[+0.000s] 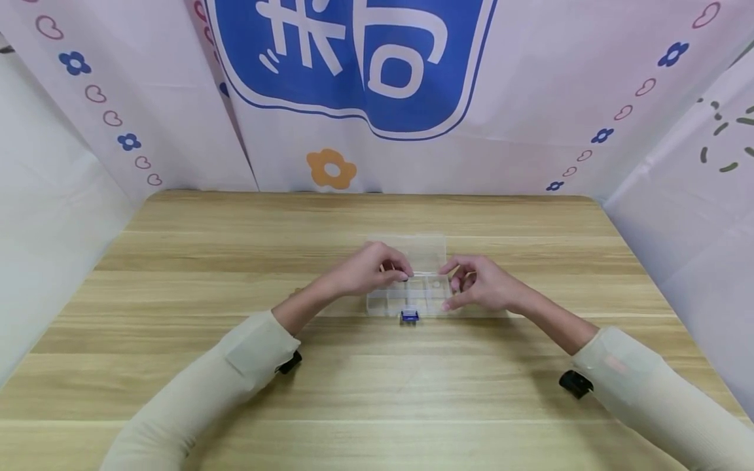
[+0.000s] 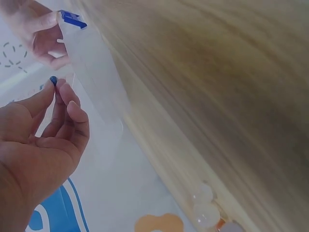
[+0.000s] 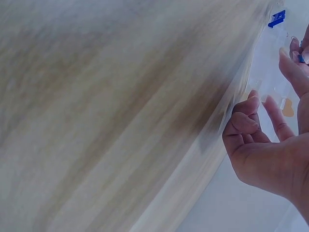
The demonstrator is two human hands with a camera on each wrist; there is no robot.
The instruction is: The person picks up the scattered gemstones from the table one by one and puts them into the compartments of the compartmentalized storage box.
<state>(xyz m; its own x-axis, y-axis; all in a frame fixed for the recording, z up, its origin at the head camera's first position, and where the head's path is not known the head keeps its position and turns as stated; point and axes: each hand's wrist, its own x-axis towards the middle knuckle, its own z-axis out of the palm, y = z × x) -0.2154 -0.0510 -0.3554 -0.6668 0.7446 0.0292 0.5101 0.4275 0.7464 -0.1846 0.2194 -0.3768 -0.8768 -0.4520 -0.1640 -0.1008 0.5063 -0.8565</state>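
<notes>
A clear plastic compartment box (image 1: 397, 307) lies on the table with its transparent lid (image 1: 432, 245) folded open toward the back. A blue latch (image 1: 409, 316) sits at its front edge. My left hand (image 1: 377, 269) hovers over the box's back left compartments, pinching a small dark blue bead (image 2: 53, 80) between thumb and fingertips. At the box's right side, my right hand (image 1: 480, 284) holds it, thumb by the front corner and index finger by the back one. A small pale round piece (image 1: 436, 284) shows in a right compartment.
Several translucent round pieces (image 2: 206, 212) and an orange bit lie on the table, mostly hidden behind my left forearm in the head view. The wooden table (image 1: 377, 392) ends at a printed cloth backdrop (image 1: 501, 157) at the back, with white cloth on both sides.
</notes>
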